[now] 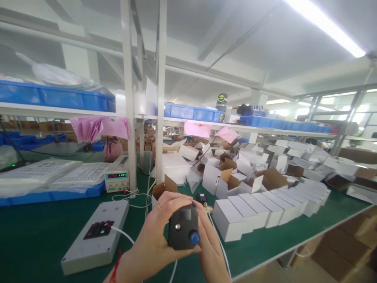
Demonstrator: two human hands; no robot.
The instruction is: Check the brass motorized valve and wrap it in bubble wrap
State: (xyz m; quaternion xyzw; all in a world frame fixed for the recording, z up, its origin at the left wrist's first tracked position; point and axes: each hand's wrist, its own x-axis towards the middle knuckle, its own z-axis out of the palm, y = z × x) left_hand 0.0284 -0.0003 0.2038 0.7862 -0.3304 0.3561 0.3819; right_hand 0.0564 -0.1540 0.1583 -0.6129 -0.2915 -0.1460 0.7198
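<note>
The handheld device [183, 232] is black with a blue knob [194, 237]. The bench [35, 236] is dark green, the folded cartons [250, 210] white with brown insides, the trays [191, 113] blue, the hanging papers [100, 127] pink, the test box [97, 236] grey.

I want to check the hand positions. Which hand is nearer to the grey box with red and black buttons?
Left. The left hand grips the black device just right of the grey box. The right hand holds the device's far side, farther away.
</note>
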